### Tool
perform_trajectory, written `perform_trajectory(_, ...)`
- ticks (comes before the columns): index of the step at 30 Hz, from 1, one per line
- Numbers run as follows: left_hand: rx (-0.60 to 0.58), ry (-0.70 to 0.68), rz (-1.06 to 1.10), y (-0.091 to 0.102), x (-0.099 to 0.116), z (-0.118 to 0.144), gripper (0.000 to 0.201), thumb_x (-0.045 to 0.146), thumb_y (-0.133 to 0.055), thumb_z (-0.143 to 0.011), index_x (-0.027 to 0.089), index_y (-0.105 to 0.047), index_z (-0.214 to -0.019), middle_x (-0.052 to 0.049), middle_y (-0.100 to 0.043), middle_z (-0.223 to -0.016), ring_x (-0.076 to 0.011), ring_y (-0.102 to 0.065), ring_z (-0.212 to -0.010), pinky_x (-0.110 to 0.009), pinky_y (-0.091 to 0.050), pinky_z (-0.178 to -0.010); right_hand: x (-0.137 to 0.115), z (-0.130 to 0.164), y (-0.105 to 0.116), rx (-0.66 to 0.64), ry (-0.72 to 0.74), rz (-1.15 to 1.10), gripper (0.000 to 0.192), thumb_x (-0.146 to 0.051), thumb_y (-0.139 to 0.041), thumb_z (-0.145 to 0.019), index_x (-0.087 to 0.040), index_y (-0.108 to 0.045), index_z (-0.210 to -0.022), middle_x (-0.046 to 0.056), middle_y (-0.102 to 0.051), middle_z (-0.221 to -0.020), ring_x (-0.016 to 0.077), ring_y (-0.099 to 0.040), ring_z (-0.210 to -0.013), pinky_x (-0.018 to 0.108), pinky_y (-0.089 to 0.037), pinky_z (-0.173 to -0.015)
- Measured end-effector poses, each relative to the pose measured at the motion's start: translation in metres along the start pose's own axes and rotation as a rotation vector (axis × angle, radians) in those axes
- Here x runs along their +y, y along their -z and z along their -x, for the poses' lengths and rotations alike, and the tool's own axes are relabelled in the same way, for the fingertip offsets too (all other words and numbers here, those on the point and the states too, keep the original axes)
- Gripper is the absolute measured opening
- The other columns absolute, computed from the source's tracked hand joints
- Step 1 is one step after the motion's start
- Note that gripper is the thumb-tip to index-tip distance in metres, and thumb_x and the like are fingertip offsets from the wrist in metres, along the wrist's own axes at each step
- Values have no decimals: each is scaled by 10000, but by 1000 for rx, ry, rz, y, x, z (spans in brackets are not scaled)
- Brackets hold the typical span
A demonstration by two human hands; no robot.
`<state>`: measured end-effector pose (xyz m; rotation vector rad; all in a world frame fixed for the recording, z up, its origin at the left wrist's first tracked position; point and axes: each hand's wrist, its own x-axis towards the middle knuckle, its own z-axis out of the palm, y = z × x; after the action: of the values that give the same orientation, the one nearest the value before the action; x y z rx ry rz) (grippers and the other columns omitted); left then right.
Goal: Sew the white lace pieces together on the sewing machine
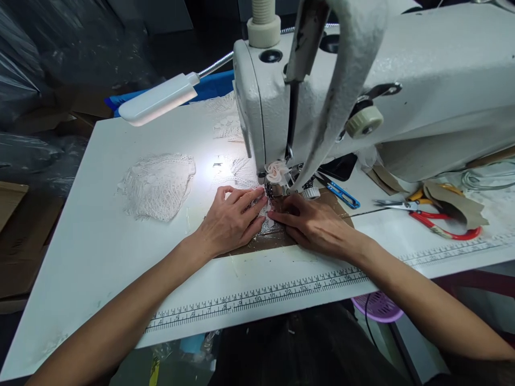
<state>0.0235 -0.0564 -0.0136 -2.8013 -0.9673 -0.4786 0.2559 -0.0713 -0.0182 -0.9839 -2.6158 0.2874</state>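
Note:
A white sewing machine [261, 107] stands over the table, with its presser foot [276, 190] down near a small strip of white lace [264, 210]. My left hand [231, 220] lies flat at the left of the foot, fingers stretched out and fingertips on the lace. To the right of the foot, my right hand [322, 225] has its fingers bent and drawn together at the edge of the lace; the pinch itself is partly hidden. A pale ruffled fabric flower [277, 171] sits on the machine just above the foot.
A crumpled white lace piece [159, 185] lies to the left, under a lamp [161, 102]. More lace [229, 126] is behind the needle area. Blue thread snips [341, 194] and red-handled scissors [446, 225] lie to the right. A printed ruler [257, 297] runs along the front edge.

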Motion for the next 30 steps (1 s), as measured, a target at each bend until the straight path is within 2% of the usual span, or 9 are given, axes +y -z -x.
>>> perform_trajectory(5, -1, 7, 10, 0, 1, -1, 335, 253, -519, -909, 110, -579, -1206, -144, -580, -1301, -268, -598, -1024, -492, -420, -915, -1, -1, 0, 1, -7, 27, 341, -183, -439, -917, -222, -617, -1205, 119, -527, -1076, 204, -545, -900, 351, -521, -737)
perform_trajectory(13, -45, 18, 58, 0, -6, -1, 350, 265, -503, -914, 168, -559, -1245, -103, -593, -1293, -271, -578, -1084, -541, -382, -994, -2, 0, -3, 37, -4, 26, 356, -190, -432, -923, -205, -610, -1231, 123, -523, -1038, 203, -548, -889, 371, -524, -764)
perform_trajectory(30, -39, 13, 79, 0, -6, -1, 330, 284, -474, -932, 156, -571, -1220, -113, -598, -1285, -272, -569, -1134, -558, -374, -1019, -3, 0, -4, 69, -38, -45, 340, -213, -434, -930, -212, -650, -1192, 117, -531, -1039, 202, -562, -912, 386, -540, -787)
